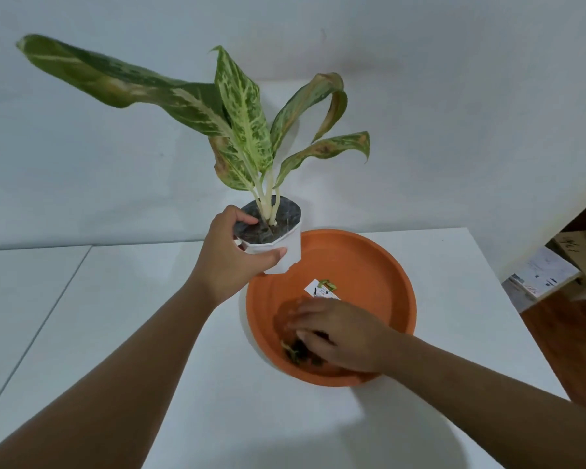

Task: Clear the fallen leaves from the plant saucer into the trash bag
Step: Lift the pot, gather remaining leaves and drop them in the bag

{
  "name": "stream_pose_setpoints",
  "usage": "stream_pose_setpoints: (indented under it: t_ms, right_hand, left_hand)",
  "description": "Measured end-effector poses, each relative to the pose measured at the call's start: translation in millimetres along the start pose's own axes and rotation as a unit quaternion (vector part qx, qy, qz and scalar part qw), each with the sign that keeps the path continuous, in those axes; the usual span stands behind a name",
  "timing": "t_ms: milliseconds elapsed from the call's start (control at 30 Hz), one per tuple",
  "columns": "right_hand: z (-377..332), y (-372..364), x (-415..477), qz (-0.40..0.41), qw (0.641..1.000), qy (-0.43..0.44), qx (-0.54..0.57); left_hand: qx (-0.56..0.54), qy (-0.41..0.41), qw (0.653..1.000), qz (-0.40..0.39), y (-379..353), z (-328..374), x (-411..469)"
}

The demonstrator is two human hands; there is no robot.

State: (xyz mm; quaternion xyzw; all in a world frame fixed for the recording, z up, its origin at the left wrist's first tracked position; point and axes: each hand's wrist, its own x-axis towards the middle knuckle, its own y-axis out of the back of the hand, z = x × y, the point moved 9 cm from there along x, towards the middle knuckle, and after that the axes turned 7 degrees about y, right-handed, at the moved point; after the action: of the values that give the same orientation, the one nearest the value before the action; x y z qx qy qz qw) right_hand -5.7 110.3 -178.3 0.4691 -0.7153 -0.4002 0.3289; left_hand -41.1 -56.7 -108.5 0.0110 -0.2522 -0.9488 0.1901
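My left hand (pixel 232 257) grips the rim of a small white pot (pixel 278 247) with a variegated green plant (pixel 244 116), holding it lifted and tilted over the far-left edge of the orange saucer (pixel 362 262). My right hand (pixel 335 333) reaches into the saucer's near side, fingers curled over a small clump of dark fallen leaves (pixel 296 352); I cannot tell whether the leaves are pinched. A white label (pixel 322 290) is stuck to the saucer's floor just beyond my fingers. No trash bag is in view.
The saucer rests on a white table (pixel 170 333) against a pale wall. A seam in the tabletop runs at the left. At the right, past the table's edge, stand cardboard boxes (pixel 555 265) on a brown floor.
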Motion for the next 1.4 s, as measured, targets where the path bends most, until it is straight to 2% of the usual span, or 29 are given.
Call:
stream_pose_setpoints:
  t_ms: [100,167,233,333,433,533,600,667,767,867,933,1000,1200,1400]
  right_hand:
    - [56.3,6.3,2.4,-0.004,0.990,-0.129,-0.054]
    - [74.7,-1.3,5.2,-0.033,0.982,-0.174,-0.062]
    - [63.9,-9.4,1.5,-0.051,0.985,-0.154,-0.051]
    - [21.1,-14.9,-16.2,-0.063,0.995,-0.076,-0.015]
    - [3.8,3.6,-20.1,-0.035,0.998,-0.044,0.013]
    - [38.4,22.5,-18.7,0.025,0.993,-0.114,-0.015]
    - [56.3,17.2,-21.0,0.009,0.989,-0.143,-0.041]
    - [55.4,-0.1,-24.9,-0.039,0.989,-0.133,-0.058]
    - [24.9,-14.7,-38.0,-0.061,0.993,-0.100,0.014]
    - [12.3,-9.3,-48.4,-0.042,0.991,-0.100,0.076]
    - [23.8,6.5,-46.8,0.008,0.990,-0.128,0.055]
    - [33.4,13.1,-39.1,0.025,0.988,-0.149,0.026]
    - [20.4,-12.5,-25.0,-0.045,0.994,-0.104,-0.012]
    - [20.4,2.2,-44.2,-0.033,0.991,-0.123,0.031]
  left_hand:
    - [-0.009,0.010,1.000,0.003,-6.0,-1.3,-1.4]
    - [-0.020,0.017,1.000,0.003,-13.4,2.1,2.9]
    - [-0.022,0.016,1.000,0.001,-21.4,6.2,5.5]
    - [-0.037,0.013,0.999,-0.013,-35.9,7.4,4.7]
    - [-0.036,0.015,0.999,-0.023,-43.8,3.4,5.1]
    - [-0.034,0.018,0.999,-0.022,-52.7,-0.6,3.5]
    - [-0.025,0.015,0.999,-0.016,-58.3,0.6,0.6]
    - [-0.038,0.023,0.999,-0.010,-59.8,-0.9,-2.2]
    - [-0.020,0.027,0.999,-0.024,-65.2,-2.9,-2.7]
    - [-0.006,0.011,1.000,-0.023,-73.7,-4.8,-6.1]
    - [0.001,-0.002,1.000,-0.023,-82.2,-6.4,-10.0]
    - [0.010,-0.009,1.000,-0.027,-87.8,-8.8,-12.1]
    - [0.010,-0.018,0.999,-0.029,-94.2,-13.4,-12.6]
    - [0.005,-0.015,0.998,-0.054,-96.0,-15.1,-12.5]
